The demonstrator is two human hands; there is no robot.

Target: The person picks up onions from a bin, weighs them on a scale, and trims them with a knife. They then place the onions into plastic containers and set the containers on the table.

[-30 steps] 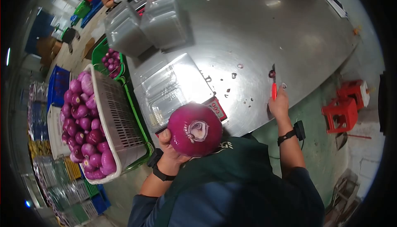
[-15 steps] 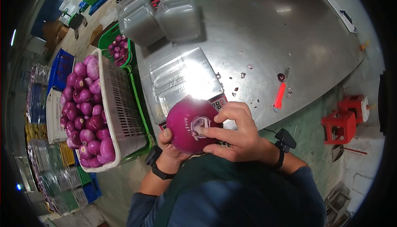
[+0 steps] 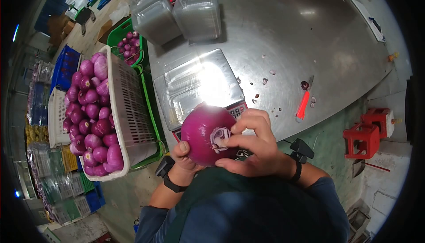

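Note:
A large red onion (image 3: pixel 198 132) is held close to my body, its cut end with pale rings facing right. My left hand (image 3: pixel 184 156) cradles it from the lower left, thumb on the skin and the other fingers hidden beneath. The bent fingers of my right hand (image 3: pixel 256 143) press at the cut end, thumb just below; whether they pinch a bit of skin I cannot make out. Just beyond the onion stands a scale (image 3: pixel 237 109) with a clear plastic box (image 3: pixel 177 83) on its plate. A knife with an orange-red handle (image 3: pixel 303 106) lies on the table to the right.
A white crate (image 3: pixel 126 88) heaped with red onions stands at left, beside a green crate (image 3: pixel 141 43) of smaller ones. Stacked clear containers (image 3: pixel 197 15) are at the table's back. Onion scraps (image 3: pixel 264 81) dot the metal table (image 3: pixel 283 39). Red stools (image 3: pixel 361 140) stand right.
The onion has turned a little, its cut end shifting right, with my right fingers still on it. The view has shifted slightly. The person at the far table has mostly left the view.

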